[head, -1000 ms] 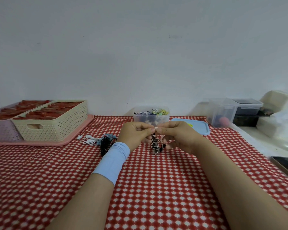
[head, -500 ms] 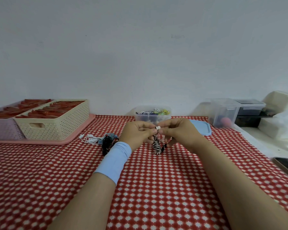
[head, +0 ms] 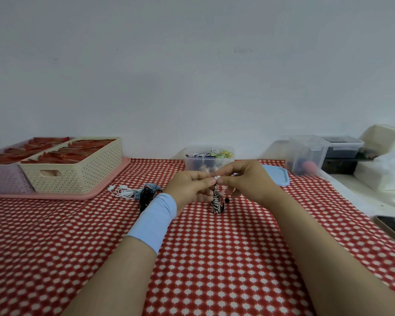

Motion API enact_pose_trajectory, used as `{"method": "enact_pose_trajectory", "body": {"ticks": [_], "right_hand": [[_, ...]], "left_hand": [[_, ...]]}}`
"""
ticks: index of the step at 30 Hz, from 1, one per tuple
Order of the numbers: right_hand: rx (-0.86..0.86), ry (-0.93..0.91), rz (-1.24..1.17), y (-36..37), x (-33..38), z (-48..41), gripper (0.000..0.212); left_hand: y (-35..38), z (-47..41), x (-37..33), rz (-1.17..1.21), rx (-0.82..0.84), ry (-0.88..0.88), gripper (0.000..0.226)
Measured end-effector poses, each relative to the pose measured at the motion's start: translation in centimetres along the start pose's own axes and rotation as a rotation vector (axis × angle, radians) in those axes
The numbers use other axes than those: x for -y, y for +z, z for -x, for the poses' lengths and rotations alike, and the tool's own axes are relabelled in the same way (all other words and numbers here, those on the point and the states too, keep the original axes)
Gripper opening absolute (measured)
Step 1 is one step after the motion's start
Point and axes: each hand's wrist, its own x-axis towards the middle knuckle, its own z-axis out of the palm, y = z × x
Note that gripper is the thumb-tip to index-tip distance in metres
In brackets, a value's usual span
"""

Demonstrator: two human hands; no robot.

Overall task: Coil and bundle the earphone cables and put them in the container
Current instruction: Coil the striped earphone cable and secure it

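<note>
Both forearms reach forward over the red-and-white patterned worktop; left hand, with a pale blue band at the wrist, and right hand meet fingertip to fingertip, each pinching the white top end of the black-and-white coiled earphone cable, which hangs between them just above the cloth; clear container of bundled cables directly beyond the hands, its blue lid to the right; loose cables lie left; cream basket far left.
</note>
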Motion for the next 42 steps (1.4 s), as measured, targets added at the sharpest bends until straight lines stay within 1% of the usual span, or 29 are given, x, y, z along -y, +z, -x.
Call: {"method": "enact_pose_trajectory", "body": {"ticks": [6, 13, 15, 18, 21, 24, 28, 32, 35, 39, 41, 42], "right_hand": [[0.018, -0.014, 0.006, 0.0, -0.1, -0.1, 0.011], [0.030, -0.019, 0.028, -0.1, 0.2, 0.1, 0.015], [0.043, 0.012, -0.025, -0.2, 0.5, 0.4, 0.017], [0.129, 0.123, -0.197, -0.4, 0.8, 0.6, 0.018], [0.172, 0.196, -0.301, -0.3, 0.5, 0.7, 0.020], [0.195, 0.236, -0.374, -0.1, 0.1, 0.6, 0.030], [0.193, 0.273, -0.363, 0.1, -0.2, 0.4, 0.031], [0.190, 0.291, -0.344, 0.3, -0.2, 0.2, 0.035], [0.213, 0.305, -0.376, 0.1, -0.2, 0.3, 0.039], [0.228, 0.333, -0.364, -0.1, -0.3, 0.3, 0.045], [0.220, 0.347, -0.347, -0.1, -0.2, 0.3, 0.043], [0.210, 0.349, -0.335, -0.1, -0.2, 0.3, 0.038]], "left_hand": [[0.1, 0.1, 0.0, 0.040, 0.014, -0.027, 0.009], [0.0, 0.3, -0.1, 0.045, 0.025, -0.041, 0.011], [-0.1, 0.3, -0.1, 0.061, 0.043, -0.024, 0.014], [-0.2, 0.4, -0.3, 0.105, 0.070, -0.015, 0.020], [-0.3, 0.5, -0.3, 0.118, 0.090, -0.016, 0.022], [-0.4, 0.4, -0.1, 0.119, 0.118, -0.017, 0.022], [-0.3, 0.4, 0.0, 0.103, 0.141, 0.007, 0.029], [-0.4, 0.3, 0.3, 0.103, 0.134, 0.026, 0.030], [-0.5, 0.2, 0.3, 0.099, 0.137, 0.023, 0.031], [-0.3, 0.3, 0.2, 0.090, 0.141, 0.030, 0.026], [-0.3, 0.4, 0.3, 0.089, 0.136, 0.040, 0.018], [-0.3, 0.4, 0.3, 0.088, 0.130, 0.043, 0.015]]}}
